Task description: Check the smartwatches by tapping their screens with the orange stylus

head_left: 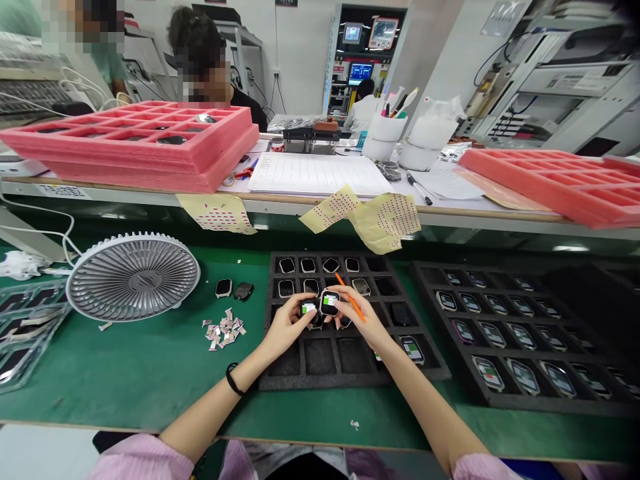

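Observation:
Above a black foam tray [320,381] my left hand [284,327] is closed around a smartwatch body [308,307] whose screen is lit white and green. Right beside it, my right hand [364,319] grips a second smartwatch [330,303], also lit, by its edges. An orange pen-like stick [352,298] slants across the fingers of my right hand. Strapless watches sit in several tray pockets, among them a lit watch [413,349] at the lower right. My hands cover part of the middle rows.
On the left stand a round fan [135,280], two watches [224,288] and a pile of small tabs [226,331]. Another foam tray of watches [505,397] lies right. The shelf holds pink foam trays [215,143], paper sheets [320,175] and a pen cup [383,137]. People work behind.

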The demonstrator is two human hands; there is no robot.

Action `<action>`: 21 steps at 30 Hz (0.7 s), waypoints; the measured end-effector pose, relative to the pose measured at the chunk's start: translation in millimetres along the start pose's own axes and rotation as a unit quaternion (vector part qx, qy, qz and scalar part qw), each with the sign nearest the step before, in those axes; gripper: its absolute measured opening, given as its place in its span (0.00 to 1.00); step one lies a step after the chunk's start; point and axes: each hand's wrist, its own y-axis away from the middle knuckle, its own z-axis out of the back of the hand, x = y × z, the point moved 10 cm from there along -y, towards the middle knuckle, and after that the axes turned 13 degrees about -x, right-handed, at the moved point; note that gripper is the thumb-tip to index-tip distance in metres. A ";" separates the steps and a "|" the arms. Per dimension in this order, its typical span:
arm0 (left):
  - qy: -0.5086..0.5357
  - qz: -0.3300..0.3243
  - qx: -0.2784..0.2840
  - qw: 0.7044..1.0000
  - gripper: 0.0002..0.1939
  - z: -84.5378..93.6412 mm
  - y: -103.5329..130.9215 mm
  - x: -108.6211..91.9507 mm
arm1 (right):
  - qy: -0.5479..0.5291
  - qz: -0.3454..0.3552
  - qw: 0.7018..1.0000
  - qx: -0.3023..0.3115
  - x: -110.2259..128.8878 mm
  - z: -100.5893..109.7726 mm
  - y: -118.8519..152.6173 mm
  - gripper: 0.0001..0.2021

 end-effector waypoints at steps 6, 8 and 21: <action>-0.012 0.010 -0.004 1.000 0.23 3.5 -1.0 0.9 | -0.009 0.002 1.000 0.012 -0.7 -2.1 0.2 0.17; -0.006 0.012 -0.006 1.000 0.23 5.0 -1.3 0.5 | -0.005 0.001 1.000 0.010 -0.8 -2.2 0.1 0.17; -0.012 0.009 -0.004 1.000 0.24 4.2 -1.8 5.1 | -0.005 0.001 1.000 -0.013 1.8 2.0 0.3 0.15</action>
